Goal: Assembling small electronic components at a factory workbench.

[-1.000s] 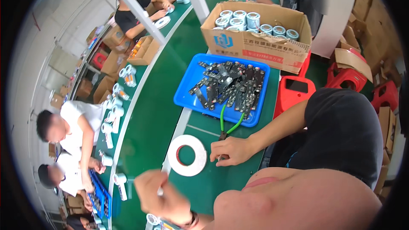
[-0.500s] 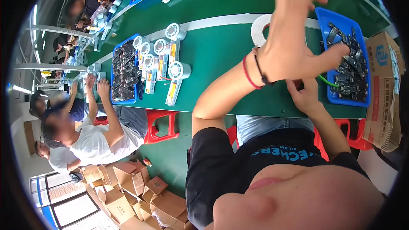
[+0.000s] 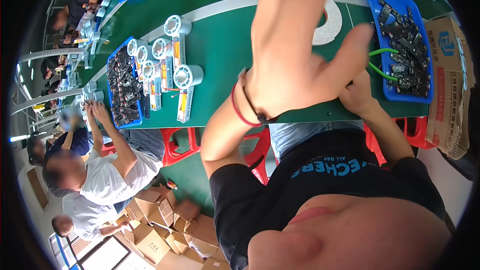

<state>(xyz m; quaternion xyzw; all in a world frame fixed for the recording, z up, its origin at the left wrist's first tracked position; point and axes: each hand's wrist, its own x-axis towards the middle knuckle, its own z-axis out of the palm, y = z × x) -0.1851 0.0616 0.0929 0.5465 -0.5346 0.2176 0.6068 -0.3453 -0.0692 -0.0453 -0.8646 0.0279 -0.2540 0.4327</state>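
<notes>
- My left hand [image 3: 295,55] is raised close to the camera, its fingers [image 3: 350,50] spread and holding nothing; the roll of white tape [image 3: 331,17] shows just behind them, lying flat on the green surface [image 3: 225,45].
- My right hand [image 3: 357,95] rests at the near edge of the surface, below the left thumb. Its fingers are hidden from me, so I cannot tell whether they are closed on anything.
- Green-handled cutters [image 3: 385,62] lie just beyond the right hand, their handles reaching over the rim of the blue tray [image 3: 372,0] of small dark parts.
- A cardboard box [image 3: 450,85] stands past the tray, away from both hands.
- Far from my left fingers, another person's hands [image 3: 95,112] work at a second blue tray [image 3: 122,90], beside white spools [image 3: 172,52].
- I judge this a pause between pieces: the cutters and parts are within reach of the right hand. The next move, I think, calls for bringing the left hand down to the tape or tray.
</notes>
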